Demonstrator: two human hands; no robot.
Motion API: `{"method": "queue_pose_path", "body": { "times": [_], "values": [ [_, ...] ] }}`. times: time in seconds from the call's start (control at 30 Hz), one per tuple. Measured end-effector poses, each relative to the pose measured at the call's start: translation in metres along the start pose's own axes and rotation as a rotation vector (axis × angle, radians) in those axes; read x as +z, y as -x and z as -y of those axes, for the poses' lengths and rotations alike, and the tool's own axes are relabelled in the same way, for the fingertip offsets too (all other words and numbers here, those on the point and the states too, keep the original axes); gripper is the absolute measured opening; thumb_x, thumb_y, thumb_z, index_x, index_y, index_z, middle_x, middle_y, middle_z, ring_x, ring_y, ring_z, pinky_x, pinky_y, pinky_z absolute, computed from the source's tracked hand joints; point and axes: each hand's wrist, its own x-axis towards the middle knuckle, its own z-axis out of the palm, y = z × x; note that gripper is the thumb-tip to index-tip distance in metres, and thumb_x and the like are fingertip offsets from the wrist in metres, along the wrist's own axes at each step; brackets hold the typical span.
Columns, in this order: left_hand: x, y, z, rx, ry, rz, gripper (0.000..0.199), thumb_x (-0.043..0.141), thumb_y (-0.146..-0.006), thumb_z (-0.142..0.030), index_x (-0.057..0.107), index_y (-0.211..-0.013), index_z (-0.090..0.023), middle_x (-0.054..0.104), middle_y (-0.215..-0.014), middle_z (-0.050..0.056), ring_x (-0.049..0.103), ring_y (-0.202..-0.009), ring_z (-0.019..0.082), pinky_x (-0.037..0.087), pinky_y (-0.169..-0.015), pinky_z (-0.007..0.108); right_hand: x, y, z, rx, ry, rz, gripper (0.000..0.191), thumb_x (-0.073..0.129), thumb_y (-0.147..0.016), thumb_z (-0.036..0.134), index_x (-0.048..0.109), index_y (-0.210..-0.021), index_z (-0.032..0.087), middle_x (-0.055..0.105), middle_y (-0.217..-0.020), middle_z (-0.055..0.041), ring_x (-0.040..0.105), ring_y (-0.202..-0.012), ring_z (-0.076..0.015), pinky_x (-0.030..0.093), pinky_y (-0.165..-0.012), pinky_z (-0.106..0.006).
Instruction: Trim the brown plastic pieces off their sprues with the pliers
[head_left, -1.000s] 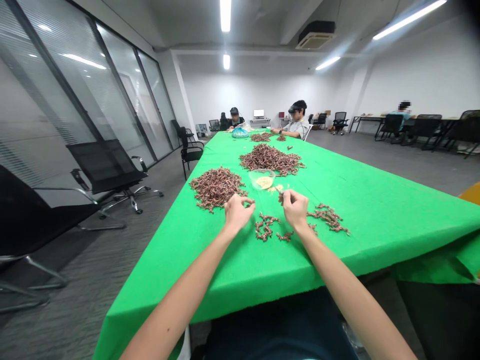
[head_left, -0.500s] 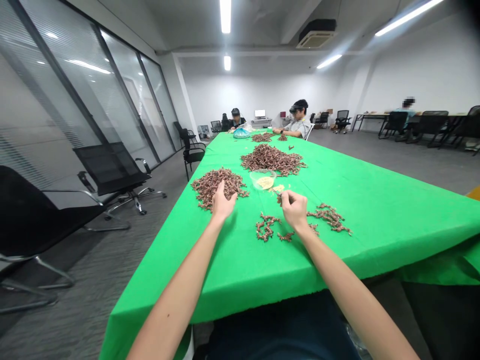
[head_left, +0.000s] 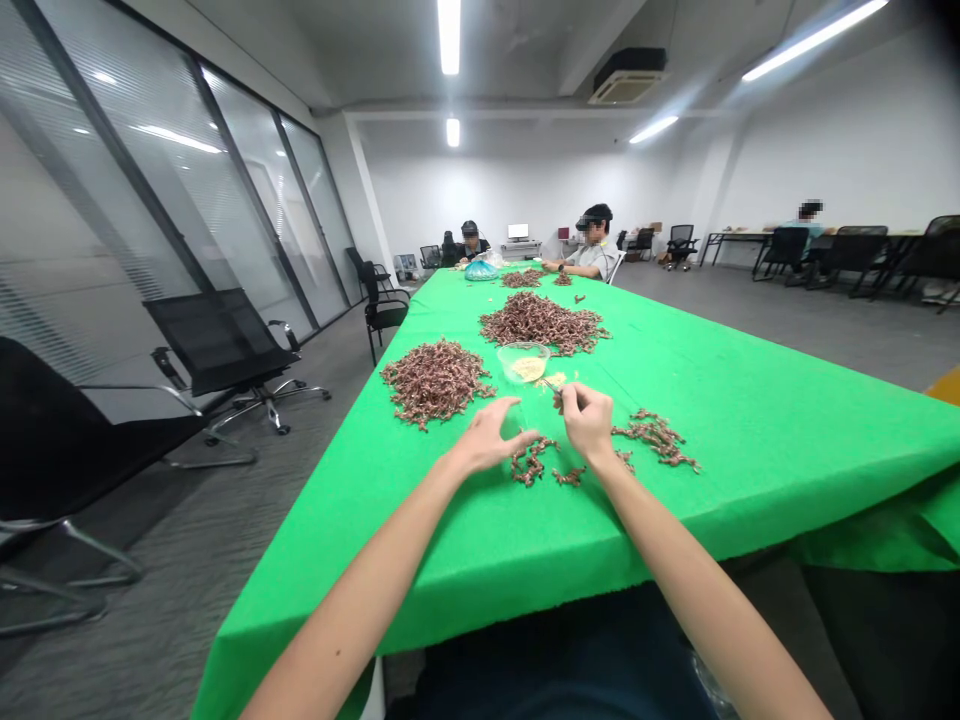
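My left hand (head_left: 487,436) is open, thumb and fingers apart, just left of a small cluster of brown, knobbly, twisted pieces (head_left: 531,464). Whether its thumb touches them I cannot tell. My right hand (head_left: 588,418) is closed in a pinch on a thin dark tool (head_left: 556,391), mostly hidden by the fingers. The tool's tip points at loose pale bits (head_left: 555,380) beside a clear plastic bowl (head_left: 504,366) with more pale bits in it. A large heap of brown pieces (head_left: 435,380) lies left of the bowl. Another group (head_left: 660,436) lies to the right.
A green cloth (head_left: 750,400) covers the long table. Behind the bowl lies a bigger brown heap (head_left: 540,322). A blue plastic bag (head_left: 480,270) and two people (head_left: 596,250) are at the far end. Black chairs (head_left: 217,335) stand along the left.
My left hand has moved from the left heap, rightward and nearer to me, to the small cluster. My right hand has stayed almost in place, holding the tool.
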Motion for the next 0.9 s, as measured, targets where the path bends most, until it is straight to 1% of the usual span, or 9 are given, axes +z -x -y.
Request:
{"method": "queue_pose_path", "body": {
  "times": [0.1, 0.13, 0.2, 0.27, 0.37, 0.47, 0.6, 0.77, 0.9],
  "values": [
    [0.011, 0.006, -0.008, 0.066, 0.021, 0.293, 0.106, 0.069, -0.068, -0.070, 0.024, -0.152, -0.024, 0.016, -0.159, 0.012, 0.011, -0.146, 0.036, 0.017, -0.117, 0.053, 0.000, 0.000, 0.000, -0.003, -0.017, 0.006, 0.039, 0.041, -0.093, 0.034, 0.059, -0.063, 0.017, 0.056, -0.057, -0.0002, 0.049, -0.052, -0.0137, 0.035, -0.055, -0.024],
    [0.014, 0.008, -0.009, 0.077, 0.011, 0.355, 0.110, 0.070, -0.065, -0.072, 0.023, -0.152, -0.026, 0.013, -0.160, 0.011, 0.005, -0.146, 0.037, 0.012, -0.117, 0.055, 0.001, 0.000, 0.000, -0.002, -0.020, 0.009, 0.039, 0.041, -0.093, 0.035, 0.059, -0.063, 0.017, 0.056, -0.057, -0.0005, 0.049, -0.053, -0.0138, 0.036, -0.055, -0.024],
    [0.021, 0.009, -0.010, 0.073, -0.018, 0.403, 0.109, 0.069, -0.063, -0.074, 0.027, -0.151, -0.026, 0.011, -0.159, 0.012, 0.000, -0.145, 0.038, 0.006, -0.117, 0.057, 0.001, 0.000, -0.001, 0.005, -0.020, 0.012, 0.040, 0.041, -0.094, 0.035, 0.060, -0.064, 0.017, 0.057, -0.058, -0.0009, 0.049, -0.053, -0.0140, 0.036, -0.055, -0.024],
    [0.025, 0.009, -0.010, 0.055, -0.042, 0.390, 0.102, 0.064, -0.067, -0.076, 0.033, -0.149, -0.023, 0.013, -0.159, 0.014, 0.000, -0.145, 0.038, 0.004, -0.116, 0.058, 0.002, 0.000, -0.002, 0.009, -0.015, 0.013, 0.040, 0.041, -0.094, 0.036, 0.060, -0.064, 0.017, 0.057, -0.058, -0.0011, 0.049, -0.053, -0.0141, 0.037, -0.055, -0.024],
    [0.026, 0.008, -0.009, 0.059, -0.070, 0.342, 0.090, 0.057, -0.075, -0.075, 0.040, -0.144, -0.020, 0.021, -0.157, 0.016, 0.008, -0.146, 0.037, 0.009, -0.117, 0.054, 0.002, 0.000, -0.003, 0.005, -0.009, 0.015, 0.041, 0.041, -0.094, 0.037, 0.060, -0.063, 0.017, 0.057, -0.057, -0.0008, 0.049, -0.052, -0.0140, 0.037, -0.055, -0.024],
    [0.022, 0.006, -0.010, 0.113, -0.103, 0.276, 0.082, 0.058, -0.076, -0.073, 0.046, -0.137, -0.020, 0.037, -0.150, 0.016, 0.026, -0.141, 0.035, 0.022, -0.115, 0.049, 0.002, 0.000, -0.002, -0.004, -0.016, 0.013, 0.041, 0.041, -0.094, 0.036, 0.060, -0.062, 0.017, 0.056, -0.057, -0.0007, 0.049, -0.053, -0.0138, 0.036, -0.056, -0.024],
    [0.015, 0.004, -0.011, 0.187, -0.111, 0.146, 0.057, 0.063, -0.080, -0.059, 0.055, -0.123, -0.023, 0.057, -0.127, 0.011, 0.050, -0.120, 0.029, 0.039, -0.103, 0.041, 0.002, 0.000, -0.001, 0.009, -0.013, 0.017, 0.041, 0.041, -0.094, 0.036, 0.059, -0.063, 0.017, 0.056, -0.056, -0.0007, 0.048, -0.052, -0.0138, 0.036, -0.055, -0.024],
    [0.011, 0.002, -0.008, 0.203, -0.132, 0.062, 0.029, 0.062, -0.086, -0.039, 0.060, -0.110, -0.023, 0.065, -0.106, 0.007, 0.057, -0.102, 0.025, 0.043, -0.092, 0.036, 0.002, 0.001, -0.002, -0.003, 0.003, 0.037, 0.042, 0.041, -0.095, 0.038, 0.058, -0.062, 0.017, 0.053, -0.054, 0.0003, 0.046, -0.051, -0.0136, 0.034, -0.054, -0.024],
    [0.011, 0.003, -0.007, 0.200, -0.159, 0.031, 0.018, 0.062, -0.086, -0.032, 0.062, -0.100, -0.021, 0.066, -0.094, 0.005, 0.058, -0.092, 0.023, 0.045, -0.082, 0.033, 0.003, 0.004, -0.005, -0.032, 0.030, 0.101, 0.042, 0.042, -0.094, 0.037, 0.059, -0.062, 0.017, 0.053, -0.056, -0.0002, 0.047, -0.052, -0.0138, 0.033, -0.054, -0.024]
  ]
}}
